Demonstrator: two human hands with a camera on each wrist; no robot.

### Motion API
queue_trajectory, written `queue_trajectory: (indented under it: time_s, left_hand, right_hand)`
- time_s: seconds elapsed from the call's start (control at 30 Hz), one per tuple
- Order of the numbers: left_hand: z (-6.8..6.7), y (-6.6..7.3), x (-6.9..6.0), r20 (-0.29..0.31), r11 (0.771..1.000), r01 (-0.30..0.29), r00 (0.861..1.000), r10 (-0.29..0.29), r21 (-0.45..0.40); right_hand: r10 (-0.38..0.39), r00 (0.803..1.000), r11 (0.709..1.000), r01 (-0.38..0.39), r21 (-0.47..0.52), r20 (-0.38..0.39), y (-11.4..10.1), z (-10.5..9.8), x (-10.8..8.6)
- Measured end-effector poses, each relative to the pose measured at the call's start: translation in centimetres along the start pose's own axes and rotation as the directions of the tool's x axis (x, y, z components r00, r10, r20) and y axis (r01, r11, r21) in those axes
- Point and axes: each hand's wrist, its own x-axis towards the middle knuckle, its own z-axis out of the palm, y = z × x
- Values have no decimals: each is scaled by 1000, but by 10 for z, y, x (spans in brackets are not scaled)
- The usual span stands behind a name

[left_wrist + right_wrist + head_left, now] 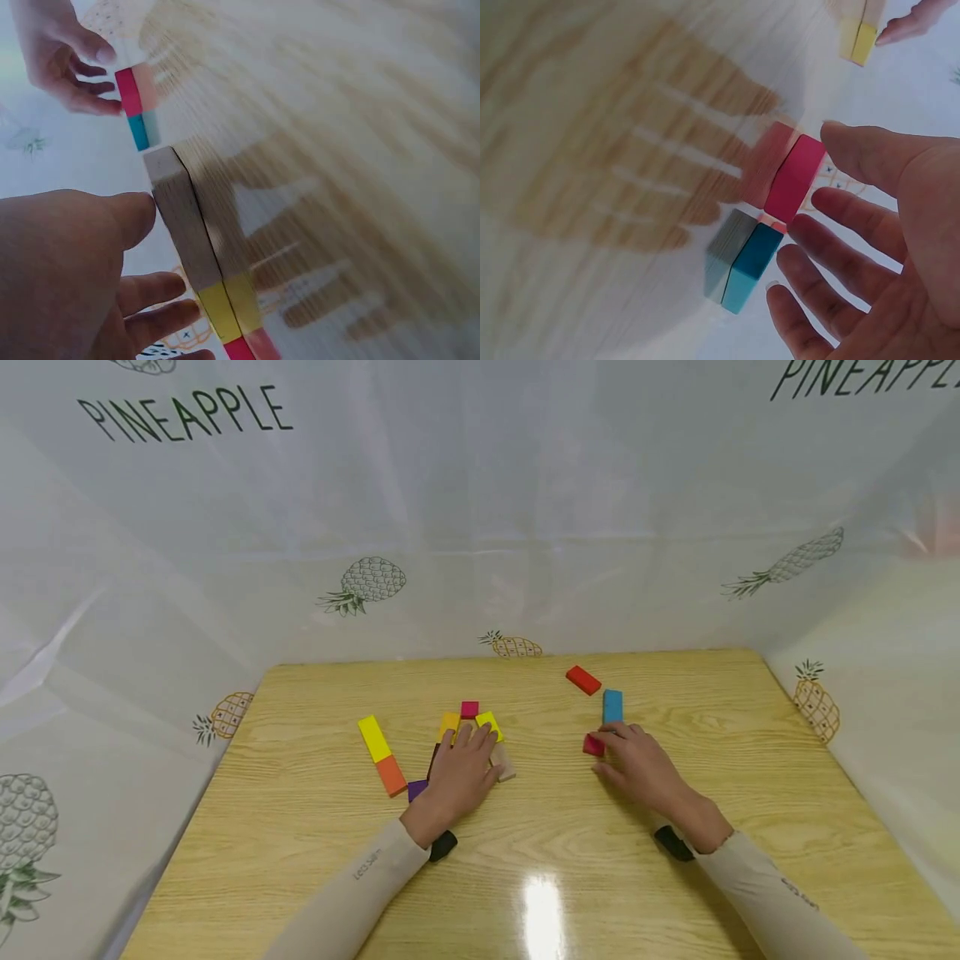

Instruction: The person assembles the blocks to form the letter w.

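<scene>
My left hand [462, 774] spreads its fingers over a cluster of small blocks. Beneath or beside it lie an orange-yellow block [448, 725], a yellow block [489, 725], a plain wooden block [187, 225] and a purple block [417, 790]. A dark block is mostly hidden by this hand. At the right, my right hand [647, 766] bends loosely around a pink block [796, 178]. Its fingertips meet one side of the block, while the thumb looks slightly apart from it. Just behind the pink block lies a blue block [612, 706].
A red block [582, 680] lies toward the table's back. Left of the cluster, a long yellow block [374, 739] meets an orange block [391, 776] end to end. Another pink block [469, 710] sits behind the left fingers. A pineapple-print sheet [450, 510] hangs behind the wooden table [570, 860].
</scene>
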Motion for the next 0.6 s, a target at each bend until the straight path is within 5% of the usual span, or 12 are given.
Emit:
queue_trajectory:
  time_s: [0.6]
  left_hand:
    - [-7, 7, -1, 44, 996, 26, 999, -29, 80]
  right_hand:
    - [-44, 999, 998, 43, -39, -16, -1, 8, 19]
